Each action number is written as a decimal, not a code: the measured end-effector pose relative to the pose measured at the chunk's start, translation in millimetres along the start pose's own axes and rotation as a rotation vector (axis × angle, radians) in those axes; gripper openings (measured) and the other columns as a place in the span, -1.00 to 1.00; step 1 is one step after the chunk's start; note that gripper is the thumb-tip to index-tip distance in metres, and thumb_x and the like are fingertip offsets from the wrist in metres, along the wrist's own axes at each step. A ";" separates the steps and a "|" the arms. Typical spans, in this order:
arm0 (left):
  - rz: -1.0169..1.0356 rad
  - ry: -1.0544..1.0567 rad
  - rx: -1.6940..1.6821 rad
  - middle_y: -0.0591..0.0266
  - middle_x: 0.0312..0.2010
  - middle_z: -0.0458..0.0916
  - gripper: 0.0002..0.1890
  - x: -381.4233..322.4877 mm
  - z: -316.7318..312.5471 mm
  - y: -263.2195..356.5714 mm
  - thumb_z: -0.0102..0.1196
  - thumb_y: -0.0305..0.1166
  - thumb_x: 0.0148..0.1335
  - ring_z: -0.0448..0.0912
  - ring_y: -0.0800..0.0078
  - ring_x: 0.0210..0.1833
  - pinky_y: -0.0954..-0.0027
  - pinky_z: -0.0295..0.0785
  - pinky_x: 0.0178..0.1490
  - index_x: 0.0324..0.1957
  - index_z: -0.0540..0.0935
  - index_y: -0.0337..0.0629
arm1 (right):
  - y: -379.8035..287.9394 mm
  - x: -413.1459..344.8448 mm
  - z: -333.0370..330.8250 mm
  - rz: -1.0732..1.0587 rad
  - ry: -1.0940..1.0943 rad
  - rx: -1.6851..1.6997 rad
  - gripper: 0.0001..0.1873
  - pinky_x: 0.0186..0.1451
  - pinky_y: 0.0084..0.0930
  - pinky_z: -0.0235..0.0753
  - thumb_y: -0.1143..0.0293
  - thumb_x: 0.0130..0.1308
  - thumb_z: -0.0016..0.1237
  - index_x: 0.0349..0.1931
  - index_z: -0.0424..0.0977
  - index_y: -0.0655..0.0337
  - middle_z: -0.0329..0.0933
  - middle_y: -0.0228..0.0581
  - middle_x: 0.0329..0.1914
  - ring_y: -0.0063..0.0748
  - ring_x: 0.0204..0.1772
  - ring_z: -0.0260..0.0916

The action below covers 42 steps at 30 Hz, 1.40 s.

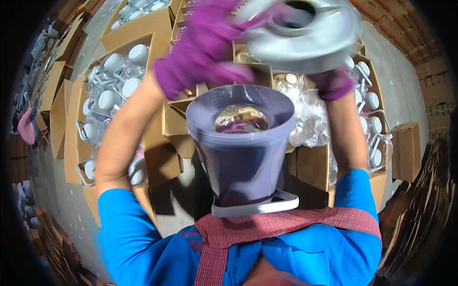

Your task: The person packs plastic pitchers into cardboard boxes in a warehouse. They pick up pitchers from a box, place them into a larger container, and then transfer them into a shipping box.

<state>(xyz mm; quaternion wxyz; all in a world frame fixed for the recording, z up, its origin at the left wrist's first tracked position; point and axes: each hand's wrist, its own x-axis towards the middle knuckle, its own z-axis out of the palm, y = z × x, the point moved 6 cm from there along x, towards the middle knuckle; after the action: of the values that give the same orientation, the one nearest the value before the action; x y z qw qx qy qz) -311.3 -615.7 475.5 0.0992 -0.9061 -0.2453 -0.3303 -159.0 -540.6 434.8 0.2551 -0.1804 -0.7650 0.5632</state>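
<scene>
My right hand [331,84], in a purple glove, is closed under the near edge of a round, pale grey plastic part [304,50] with a dark central opening; the part hides most of its fingers. My left hand [211,50], also purple-gloved and blurred, reaches to the part's left rim with its thumb apart; its grip is unclear. Below both hands, before my chest, is a grey-violet plastic bucket [239,161] with a light grey handle [256,208] at its lower end. Inside the bucket lies a shiny rounded thing [241,119]. What bears the bucket is hidden.
Cardboard boxes with white-capped clear plastic pieces [108,100] and grey loops stand left and right [372,102]. Crumpled clear plastic [309,121] lies right of the bucket. A smaller carton [406,150] stands far right. Another person [27,127] is at the far left.
</scene>
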 end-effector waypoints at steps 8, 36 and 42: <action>-0.393 -0.151 -0.776 -0.06 0.19 0.57 -0.28 -70.5 -16.8 27.2 0.41 -0.10 -0.09 0.52 0.02 0.26 0.10 0.40 0.32 0.16 0.62 -0.21 | 96.1 -16.4 56.3 -0.049 0.339 0.791 -0.34 0.26 -0.35 0.47 -0.13 0.53 -0.37 0.11 0.49 0.36 0.55 -0.07 0.10 -0.29 0.09 0.55; -0.359 0.494 -0.420 0.01 0.28 0.48 -0.26 -82.7 -10.6 69.7 -0.28 0.19 0.48 0.39 0.16 0.38 0.21 0.20 0.45 0.27 0.48 -0.33 | 16.7 -56.5 61.6 -0.129 0.529 0.165 -0.15 0.48 -0.22 0.21 -0.25 0.53 -0.62 0.14 0.48 0.43 0.49 0.04 0.25 -0.11 0.39 0.33; -0.544 0.433 -0.359 0.06 0.15 0.61 -0.47 -92.5 -28.9 58.4 -0.14 0.01 0.49 0.44 0.19 0.34 0.17 0.25 0.43 0.17 0.61 -0.22 | 19.4 -31.9 65.1 0.038 0.527 0.196 -0.04 0.32 -0.33 0.38 -0.37 0.46 -0.63 0.05 0.52 0.47 0.59 0.05 0.04 -0.20 0.17 0.51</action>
<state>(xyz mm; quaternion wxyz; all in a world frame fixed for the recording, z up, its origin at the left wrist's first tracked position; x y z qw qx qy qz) -358.6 -710.9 436.6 -0.1027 -0.7203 -0.3884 -0.5656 -172.2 -602.8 395.0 0.4508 -0.3093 -0.6107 0.5729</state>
